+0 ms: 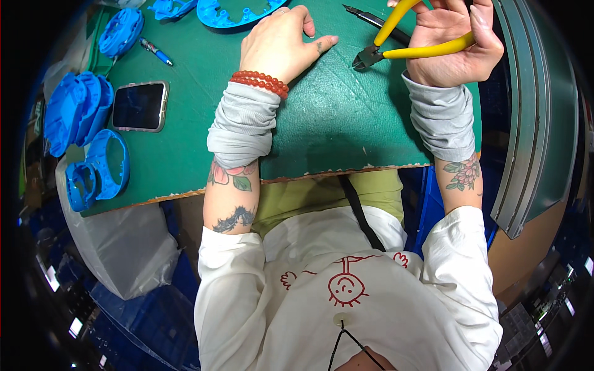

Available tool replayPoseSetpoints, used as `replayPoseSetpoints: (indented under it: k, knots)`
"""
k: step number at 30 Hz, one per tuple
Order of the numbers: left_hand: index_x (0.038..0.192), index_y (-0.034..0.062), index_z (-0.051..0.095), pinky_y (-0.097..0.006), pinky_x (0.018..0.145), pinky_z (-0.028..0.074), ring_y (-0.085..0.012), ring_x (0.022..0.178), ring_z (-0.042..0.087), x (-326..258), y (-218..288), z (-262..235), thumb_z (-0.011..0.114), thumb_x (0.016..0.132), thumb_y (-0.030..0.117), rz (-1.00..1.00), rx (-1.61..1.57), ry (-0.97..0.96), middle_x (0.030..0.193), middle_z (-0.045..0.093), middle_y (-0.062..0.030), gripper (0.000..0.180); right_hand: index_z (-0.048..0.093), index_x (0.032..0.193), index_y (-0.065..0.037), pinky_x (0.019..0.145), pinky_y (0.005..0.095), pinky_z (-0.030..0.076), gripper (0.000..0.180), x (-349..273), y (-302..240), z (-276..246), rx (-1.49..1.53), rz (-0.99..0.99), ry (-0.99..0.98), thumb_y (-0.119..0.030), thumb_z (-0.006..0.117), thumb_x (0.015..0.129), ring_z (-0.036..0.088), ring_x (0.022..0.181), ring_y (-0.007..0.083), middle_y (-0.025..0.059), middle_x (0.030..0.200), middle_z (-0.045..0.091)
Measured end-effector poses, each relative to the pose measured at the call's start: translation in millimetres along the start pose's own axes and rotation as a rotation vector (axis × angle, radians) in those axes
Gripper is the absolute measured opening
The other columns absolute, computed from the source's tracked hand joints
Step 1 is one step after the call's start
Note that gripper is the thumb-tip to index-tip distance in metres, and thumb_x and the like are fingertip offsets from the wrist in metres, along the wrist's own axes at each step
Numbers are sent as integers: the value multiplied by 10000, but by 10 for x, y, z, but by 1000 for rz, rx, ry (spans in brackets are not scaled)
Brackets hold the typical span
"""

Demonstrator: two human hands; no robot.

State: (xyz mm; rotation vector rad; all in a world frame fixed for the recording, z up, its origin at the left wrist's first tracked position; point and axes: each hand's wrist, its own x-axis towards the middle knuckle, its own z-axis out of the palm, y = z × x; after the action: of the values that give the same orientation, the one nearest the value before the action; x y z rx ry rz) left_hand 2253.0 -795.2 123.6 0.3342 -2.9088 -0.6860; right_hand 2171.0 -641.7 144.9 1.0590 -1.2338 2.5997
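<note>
My right hand point(442, 46), palm turned up, holds a pair of side cutters point(427, 52) with yellow handles spread apart and a dark cutting head pointing left. Behind the cutters a black craft knife point(366, 16) lies on the green tabletop point(334, 123). My left hand point(275, 46) rests back up on the table, its thumb stretched to the right and apart from the index finger; nothing shows in it. Just beyond it is a curved blue plastic frame point(241, 20), cut off by the upper edge. Whether the far fingers touch that frame cannot be made out.
At the left lie a phone point(140, 106), a pen point(156, 52), stacked blue plastic shells point(74, 111), blue ring-shaped parts point(117, 167) and another blue part point(121, 32). A metal rail point(526, 123) runs along the right side. A grey plastic-wrapped object point(124, 247) stands below the table's left edge.
</note>
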Motion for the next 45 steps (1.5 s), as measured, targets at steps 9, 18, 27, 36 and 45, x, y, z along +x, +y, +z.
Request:
replayPoseSetpoints:
  k: [9, 18, 27, 36, 45]
  knots:
    - [809, 49, 542, -377, 717, 453, -293, 791, 559, 10, 14, 11, 632, 748, 348, 11, -11, 6, 796, 559, -141, 319, 443, 1026, 42, 591, 324, 570, 333, -31, 38, 5, -53, -105, -15, -227, 402, 834, 619, 746, 266, 175, 917, 536]
    - [812, 47, 542, -373, 705, 456, -280, 782, 561, 14, -7, 27, 623, 757, 330, 45, -12, 20, 790, 560, -129, 299, 424, 1054, 18, 626, 336, 553, 391, -22, 62, -40, 14, -22, -42, -295, 417, 821, 618, 745, 265, 175, 871, 570]
    - [817, 45, 540, -377, 710, 458, -290, 785, 562, 12, 2, 22, 615, 758, 328, 12, -9, 1, 790, 561, -133, 298, 417, 1058, 28, 642, 342, 546, 375, -32, 67, -35, 84, -41, -82, -266, 422, 826, 612, 745, 263, 174, 881, 559]
    - [817, 44, 543, -378, 712, 458, -293, 790, 562, 12, -7, 29, 614, 758, 327, 37, -7, 20, 801, 564, -134, 297, 405, 1079, -14, 642, 328, 545, 428, -24, 26, -18, -37, -19, -55, -346, 439, 811, 608, 772, 266, 185, 849, 589]
    - [828, 43, 546, -377, 720, 463, -282, 802, 568, 25, 14, 20, 609, 766, 321, 2, -13, -12, 818, 572, -136, 291, 391, 1080, 5, 634, 349, 555, 403, -26, -5, 17, -93, -35, -58, -310, 416, 829, 606, 777, 274, 198, 860, 581]
